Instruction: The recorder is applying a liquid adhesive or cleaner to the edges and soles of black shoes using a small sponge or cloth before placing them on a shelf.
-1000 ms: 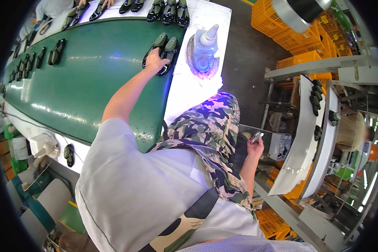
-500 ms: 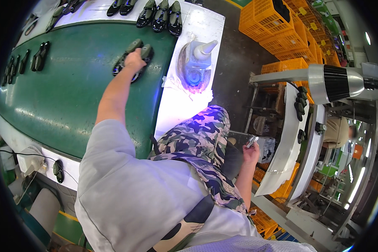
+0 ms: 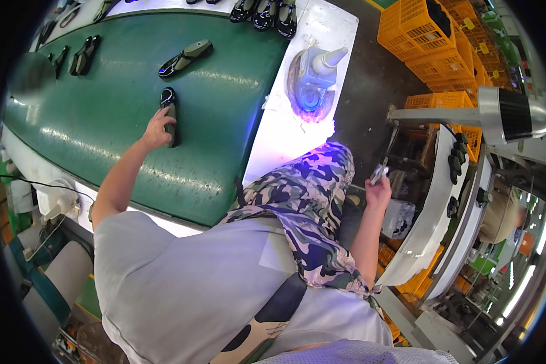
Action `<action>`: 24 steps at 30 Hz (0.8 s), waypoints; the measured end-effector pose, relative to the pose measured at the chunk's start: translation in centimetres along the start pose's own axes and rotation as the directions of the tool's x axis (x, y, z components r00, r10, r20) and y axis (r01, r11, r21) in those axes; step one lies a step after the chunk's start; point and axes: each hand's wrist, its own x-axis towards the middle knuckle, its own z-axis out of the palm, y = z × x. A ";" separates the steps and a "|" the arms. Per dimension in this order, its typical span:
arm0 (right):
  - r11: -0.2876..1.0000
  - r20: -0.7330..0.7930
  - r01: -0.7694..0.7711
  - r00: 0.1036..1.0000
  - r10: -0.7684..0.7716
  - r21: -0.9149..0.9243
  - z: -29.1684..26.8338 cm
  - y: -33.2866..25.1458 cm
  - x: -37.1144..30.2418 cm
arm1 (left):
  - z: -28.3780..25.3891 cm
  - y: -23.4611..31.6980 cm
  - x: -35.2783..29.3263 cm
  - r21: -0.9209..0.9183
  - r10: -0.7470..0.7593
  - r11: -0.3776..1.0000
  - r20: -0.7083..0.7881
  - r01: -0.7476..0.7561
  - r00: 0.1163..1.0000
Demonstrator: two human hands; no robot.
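My left hand (image 3: pixel 159 129) is closed on a glossy black shoe (image 3: pixel 168 97) with a green last inside, lying on the green table surface (image 3: pixel 115 145). The fingers reach over its heel half, while its toe points away from me. A little farther off lies a second black shoe (image 3: pixel 185 59) on a green last, set at a slant with its toe to the lower left. Off to the right, away from the table, my right hand (image 3: pixel 378 193) grips a small silvery metal tool (image 3: pixel 379 173) whose kind I cannot make out.
More black shoes (image 3: pixel 264 15) stand at the far edge, and others (image 3: pixel 84 56) at the far left. A bottle with a pale nozzle (image 3: pixel 329 62) stands on the white strip. Orange crates (image 3: pixel 415 27) are stacked at the far right, near a metal lamp (image 3: pixel 512 115).
The two shoes, together under my left hand before, now lie apart. My left hand has come nearer with one of them. My right hand still holds the metal tool; the view has shifted.
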 end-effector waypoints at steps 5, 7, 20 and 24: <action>0.984 -0.010 -0.016 1.000 0.014 -0.180 5.9 1.3 2.7 | 4.8 4.4 0.4 -0.083 -0.487 0.869 -0.304 0.487 0.818; 0.972 -0.073 -0.021 0.997 0.004 -0.235 8.7 2.0 2.5 | 4.4 3.3 2.3 -0.101 -0.629 0.774 -0.228 0.625 0.743; 0.997 0.040 -0.054 0.998 0.051 0.056 12.4 0.0 -2.9 | 4.3 6.2 5.8 -0.833 -0.153 -0.087 0.553 0.547 0.819; 0.999 0.049 0.027 0.998 -0.029 0.027 12.6 -1.0 -4.4 | 3.6 19.2 6.0 -0.806 0.195 -0.499 0.254 0.318 0.948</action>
